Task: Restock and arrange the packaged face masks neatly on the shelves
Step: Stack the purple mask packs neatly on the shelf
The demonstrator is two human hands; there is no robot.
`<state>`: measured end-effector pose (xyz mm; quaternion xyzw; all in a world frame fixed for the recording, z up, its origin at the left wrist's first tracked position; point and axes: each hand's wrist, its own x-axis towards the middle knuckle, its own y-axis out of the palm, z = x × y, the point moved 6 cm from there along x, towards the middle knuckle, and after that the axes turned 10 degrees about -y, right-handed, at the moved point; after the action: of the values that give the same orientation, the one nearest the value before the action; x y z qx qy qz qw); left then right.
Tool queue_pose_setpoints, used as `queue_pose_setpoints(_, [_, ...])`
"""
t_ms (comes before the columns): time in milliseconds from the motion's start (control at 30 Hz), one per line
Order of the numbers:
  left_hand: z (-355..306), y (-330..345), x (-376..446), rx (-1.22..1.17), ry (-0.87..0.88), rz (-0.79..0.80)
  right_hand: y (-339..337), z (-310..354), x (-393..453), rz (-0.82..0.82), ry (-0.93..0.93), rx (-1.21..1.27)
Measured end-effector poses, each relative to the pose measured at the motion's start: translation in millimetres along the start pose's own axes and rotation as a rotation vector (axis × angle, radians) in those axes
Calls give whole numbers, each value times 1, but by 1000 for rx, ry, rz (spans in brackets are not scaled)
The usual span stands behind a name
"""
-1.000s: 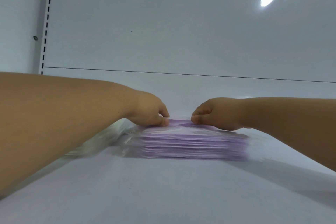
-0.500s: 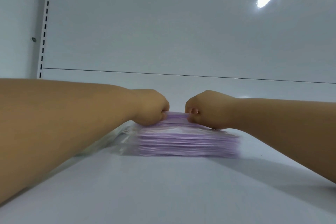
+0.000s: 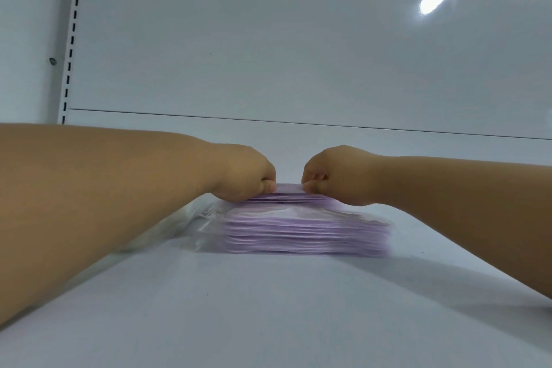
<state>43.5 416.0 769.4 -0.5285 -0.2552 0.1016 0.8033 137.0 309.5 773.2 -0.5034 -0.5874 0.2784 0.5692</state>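
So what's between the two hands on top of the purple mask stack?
In the head view, only the top purple mask pack spans the gap between the left hand and right hand; both pinch its upper edge.

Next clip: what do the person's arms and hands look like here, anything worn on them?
Both forearms are bare, no sleeves in view. The left hand and right hand wear no gloves, and no rings, watch or bands show on the visible parts. The fingernails look short and unpainted.

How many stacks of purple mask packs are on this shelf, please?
1: the purple stack lies mid-shelf under both hands, left hand and right hand; the arms may hide more.
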Motion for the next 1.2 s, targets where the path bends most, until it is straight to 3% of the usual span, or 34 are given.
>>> queue_pose_setpoints(233, [1, 3, 0, 90, 9, -38, 5, -1, 2, 27, 6, -215])
queue_pose_setpoints(400, [12, -15, -1, 112, -105, -190, -17, -5, -1, -140, 76, -354])
queue_pose_setpoints(500, [19, -41, -13, 28, -97, -291, -41, 1, -13, -238, 30, -373])
queue_pose_setpoints(700, [9, -67, -65, -24, 14, -257, -82, 28, -59, -280, -108, -430])
queue_pose_setpoints(833, [4, -45, -88, -95, 51, -155, -73, 45, -89, -138, -181, -349])
queue_pose_setpoints(1000, [-4, -14, -93, -63, 40, 70, -40, 39, -98, 78, -119, -177])
queue_pose_setpoints(1200, [-7, -11, -86, -127, 5, 9, -27, 35, -88, 88, -89, -73])
